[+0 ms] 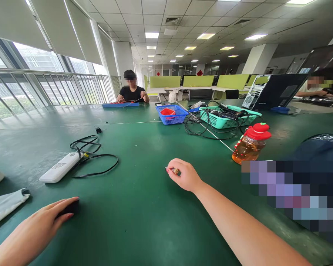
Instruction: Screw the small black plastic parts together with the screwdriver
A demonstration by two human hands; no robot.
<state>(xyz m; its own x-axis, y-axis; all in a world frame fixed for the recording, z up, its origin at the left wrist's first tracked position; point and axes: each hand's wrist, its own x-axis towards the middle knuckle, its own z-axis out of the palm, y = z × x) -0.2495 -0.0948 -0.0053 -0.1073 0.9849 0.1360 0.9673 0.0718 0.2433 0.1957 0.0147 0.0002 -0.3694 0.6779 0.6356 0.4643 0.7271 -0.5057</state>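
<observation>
My left hand [51, 216] is at the lower left, with fingers and thumb around a small dark block [71, 207]. The block is mostly hidden by the hand, and I cannot make out its kind. Near the middle of the table, my right hand [184, 173] is closed in a pinch. It holds a short pen-like tool [175, 171] with a dark tip pointing left and a brownish rounded end; most of its length is covered by the fingers. Both hands are low over the green tabletop [138, 207], well apart from each other.
A white power strip [61, 168] with a looped black cord lies left. Ahead stand a blue basket [172, 120] and a teal basket [224, 123] with cables. A red-lidded bottle [251, 144] stands right. Across the table sits a person [131, 90].
</observation>
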